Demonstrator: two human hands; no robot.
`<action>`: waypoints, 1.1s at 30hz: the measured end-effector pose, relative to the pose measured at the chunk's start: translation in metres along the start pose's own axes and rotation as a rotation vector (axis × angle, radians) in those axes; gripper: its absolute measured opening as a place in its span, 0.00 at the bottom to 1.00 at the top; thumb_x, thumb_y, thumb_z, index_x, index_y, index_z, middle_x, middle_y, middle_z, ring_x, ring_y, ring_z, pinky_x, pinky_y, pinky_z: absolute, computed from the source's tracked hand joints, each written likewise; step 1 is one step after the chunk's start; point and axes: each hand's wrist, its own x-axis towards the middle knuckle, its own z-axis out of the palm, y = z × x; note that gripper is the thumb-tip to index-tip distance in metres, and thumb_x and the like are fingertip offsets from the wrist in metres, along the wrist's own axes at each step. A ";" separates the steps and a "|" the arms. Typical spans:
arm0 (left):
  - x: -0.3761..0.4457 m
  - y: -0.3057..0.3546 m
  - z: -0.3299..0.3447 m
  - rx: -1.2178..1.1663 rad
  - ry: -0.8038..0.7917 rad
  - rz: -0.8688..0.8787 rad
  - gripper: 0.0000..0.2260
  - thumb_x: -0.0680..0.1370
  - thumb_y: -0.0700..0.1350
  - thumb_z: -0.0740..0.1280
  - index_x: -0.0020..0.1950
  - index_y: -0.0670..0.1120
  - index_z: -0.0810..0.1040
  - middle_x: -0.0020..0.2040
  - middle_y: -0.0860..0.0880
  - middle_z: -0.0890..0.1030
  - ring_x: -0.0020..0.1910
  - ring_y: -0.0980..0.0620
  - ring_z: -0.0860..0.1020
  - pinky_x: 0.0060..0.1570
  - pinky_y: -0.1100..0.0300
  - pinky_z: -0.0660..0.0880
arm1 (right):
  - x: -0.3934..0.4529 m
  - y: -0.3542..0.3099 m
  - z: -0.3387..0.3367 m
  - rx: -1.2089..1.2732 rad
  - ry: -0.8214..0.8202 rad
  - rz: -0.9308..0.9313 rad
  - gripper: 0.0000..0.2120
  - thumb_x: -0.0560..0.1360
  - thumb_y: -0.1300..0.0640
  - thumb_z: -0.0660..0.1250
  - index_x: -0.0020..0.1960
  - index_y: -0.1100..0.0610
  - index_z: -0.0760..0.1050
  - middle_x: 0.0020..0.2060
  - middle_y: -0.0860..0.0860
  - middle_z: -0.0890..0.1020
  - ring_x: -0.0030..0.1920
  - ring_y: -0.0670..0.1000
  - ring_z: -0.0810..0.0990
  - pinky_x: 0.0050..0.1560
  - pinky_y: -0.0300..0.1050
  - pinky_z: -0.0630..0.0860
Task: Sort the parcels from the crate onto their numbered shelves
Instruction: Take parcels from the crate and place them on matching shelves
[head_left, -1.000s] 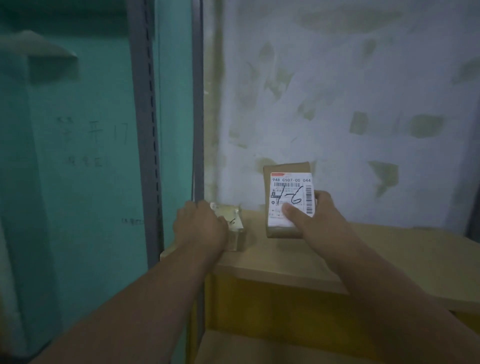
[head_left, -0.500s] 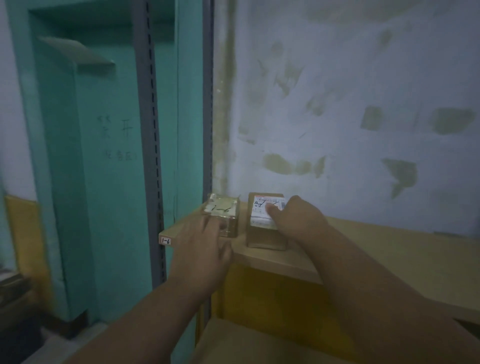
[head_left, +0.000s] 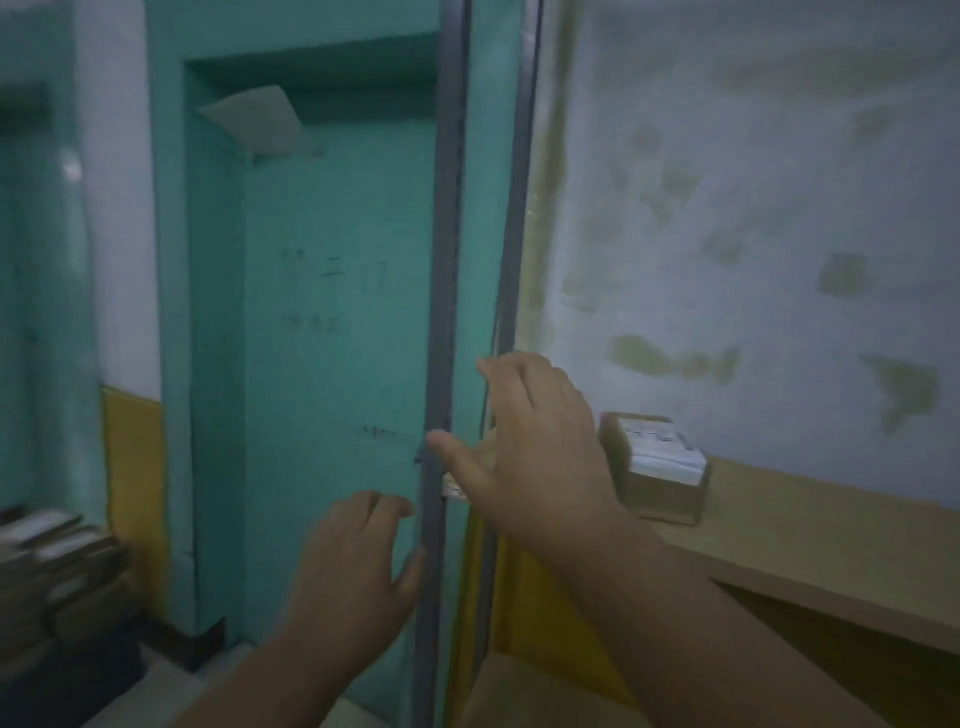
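Observation:
A brown cardboard parcel (head_left: 660, 467) with a white label lies on the wooden shelf (head_left: 810, 540), close to the wall. My right hand (head_left: 530, 447) hovers just left of it with fingers spread and holds nothing; it hides the shelf's left end and the second small parcel seen there earlier. My left hand (head_left: 358, 566) hangs lower, in front of the grey shelf upright (head_left: 441, 291), fingers loosely bent and empty. A stack of parcels (head_left: 52, 566) shows at the far lower left.
A teal door (head_left: 332, 312) stands behind the upright, with a teal frame and white wall to its left. A patchy white wall (head_left: 753, 208) backs the shelf. A lower shelf board (head_left: 524, 696) lies beneath.
My right hand has let go of the labelled parcel and drawn back leftward. My left hand has dropped away from the shelf. The view has swung left, showing more of the door and the stack.

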 end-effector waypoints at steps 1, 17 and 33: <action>-0.007 -0.029 -0.012 0.038 -0.001 -0.018 0.16 0.70 0.56 0.61 0.54 0.51 0.77 0.47 0.51 0.77 0.45 0.46 0.77 0.44 0.52 0.75 | 0.008 -0.027 0.016 0.028 0.000 -0.030 0.32 0.75 0.34 0.62 0.71 0.54 0.68 0.65 0.54 0.74 0.65 0.56 0.73 0.64 0.54 0.72; -0.041 -0.423 -0.163 0.410 -0.110 -0.441 0.22 0.69 0.59 0.66 0.61 0.54 0.74 0.53 0.49 0.79 0.46 0.48 0.76 0.44 0.52 0.78 | 0.112 -0.345 0.314 0.424 -0.193 -0.194 0.31 0.74 0.37 0.61 0.69 0.55 0.71 0.61 0.57 0.76 0.59 0.60 0.76 0.58 0.57 0.75; 0.000 -0.779 -0.173 0.491 -0.093 -0.791 0.20 0.76 0.58 0.66 0.67 0.55 0.72 0.62 0.54 0.75 0.56 0.53 0.74 0.55 0.59 0.72 | 0.245 -0.556 0.651 0.649 -0.453 -0.190 0.30 0.76 0.38 0.64 0.73 0.52 0.68 0.68 0.55 0.72 0.67 0.57 0.71 0.65 0.56 0.73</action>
